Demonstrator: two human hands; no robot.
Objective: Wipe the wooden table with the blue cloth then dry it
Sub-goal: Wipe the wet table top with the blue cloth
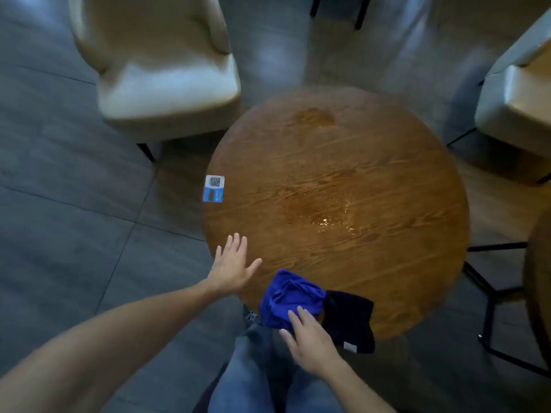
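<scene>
A round wooden table (343, 162) fills the middle of the view, with a wet shiny patch (331, 217) near its centre. A crumpled blue cloth (290, 295) lies at the table's near edge. Beside it on the right lies a dark navy cloth (350, 320) with a small white label. My right hand (310, 338) reaches over the near edge, fingertips resting on the blue cloth, fingers extended rather than closed around it. My left hand (234, 268) is flat with spread fingers at the table's near left edge, holding nothing.
A blue and white QR-code sticker (214, 188) sits at the table's left edge. A cream chair (161, 73) stands at the back left, another chair (515, 99) at the right. A second wooden table's edge (539, 278) and black metal legs (489, 299) are on the right.
</scene>
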